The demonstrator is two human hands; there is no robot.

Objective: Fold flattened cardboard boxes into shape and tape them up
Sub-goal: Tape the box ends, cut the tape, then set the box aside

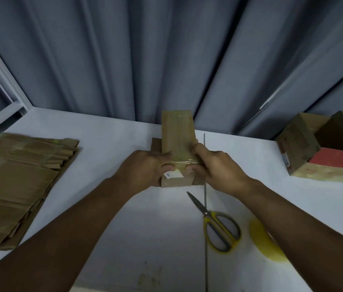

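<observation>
Cardboard box, folded and taped, stands mid-table, gripped on both sides by left hand and right hand, scissors near the front edge.

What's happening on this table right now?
A person holds a folded box at the white table, left hand and right hand gripping its near end, where clear tape crosses it. A stack of flat cardboard lies to the left, scissors near the right arm, and open boxes at the far right.
</observation>
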